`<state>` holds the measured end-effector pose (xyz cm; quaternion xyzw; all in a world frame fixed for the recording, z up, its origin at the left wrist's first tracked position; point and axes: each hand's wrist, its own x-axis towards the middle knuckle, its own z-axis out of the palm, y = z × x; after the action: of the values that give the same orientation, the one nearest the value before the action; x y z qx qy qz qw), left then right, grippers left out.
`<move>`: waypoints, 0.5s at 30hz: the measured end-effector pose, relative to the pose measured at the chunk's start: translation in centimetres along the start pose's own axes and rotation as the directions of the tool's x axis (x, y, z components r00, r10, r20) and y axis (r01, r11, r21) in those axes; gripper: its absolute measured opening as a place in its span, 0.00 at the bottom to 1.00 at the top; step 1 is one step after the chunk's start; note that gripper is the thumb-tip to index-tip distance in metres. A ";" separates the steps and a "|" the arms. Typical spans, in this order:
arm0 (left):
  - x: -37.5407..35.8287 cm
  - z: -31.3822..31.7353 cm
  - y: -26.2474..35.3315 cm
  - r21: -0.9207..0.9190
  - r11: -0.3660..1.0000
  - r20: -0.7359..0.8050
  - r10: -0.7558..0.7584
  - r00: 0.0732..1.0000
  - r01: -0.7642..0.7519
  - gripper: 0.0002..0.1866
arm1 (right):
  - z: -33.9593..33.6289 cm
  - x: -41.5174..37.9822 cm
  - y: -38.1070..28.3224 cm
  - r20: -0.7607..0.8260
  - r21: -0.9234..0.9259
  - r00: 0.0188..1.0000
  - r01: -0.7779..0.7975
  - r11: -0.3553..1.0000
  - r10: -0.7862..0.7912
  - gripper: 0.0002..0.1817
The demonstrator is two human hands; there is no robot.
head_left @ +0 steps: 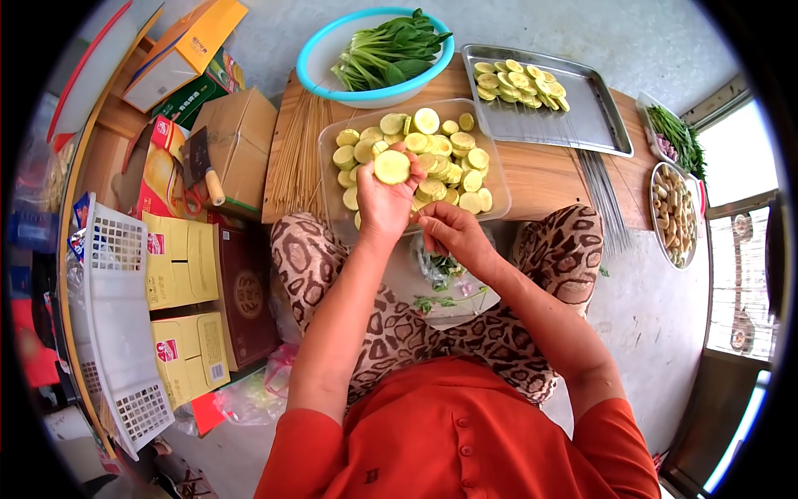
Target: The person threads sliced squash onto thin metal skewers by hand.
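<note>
While a round zucchini slice (391, 167) sits pinched at the fingertips of the left hand (385, 200) just above frame centre, the right hand (449, 233) curls closed beside it, lower right; what it grips I cannot tell. Behind both, a clear tub (492, 208) holds more slices, with a metal tray (594, 116) toward upper right.

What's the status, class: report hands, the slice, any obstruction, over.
Left hand holds one zucchini slice up. Right hand pinched beside it, contents unclear. Clear tub of slices directly beneath. Nothing between hands and tub.
</note>
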<state>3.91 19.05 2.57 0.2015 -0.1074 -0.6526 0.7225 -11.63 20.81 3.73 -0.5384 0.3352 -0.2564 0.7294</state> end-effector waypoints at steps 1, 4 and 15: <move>0.1 0.0 0.1 -0.033 0.999 -0.035 0.026 0.999 -0.027 0.22 | 0.1 -0.1 0.2 0.001 0.000 1.000 -0.001 1.000 0.001 0.08; 0.1 -0.3 -0.3 0.028 0.999 -0.019 0.021 1.000 -0.021 0.21 | 0.1 -0.1 0.8 -0.009 0.000 1.000 0.020 1.000 -0.020 0.09; 0.1 -1.1 -1.4 0.542 0.834 -0.097 -0.062 0.993 0.105 0.25 | -2.8 1.4 -1.6 -0.304 0.189 0.952 0.069 0.980 -0.008 0.09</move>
<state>3.09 19.00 1.01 0.4281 -0.2526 -0.6178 0.6093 -12.90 17.63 4.41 -0.4243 0.4050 -0.3819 0.7142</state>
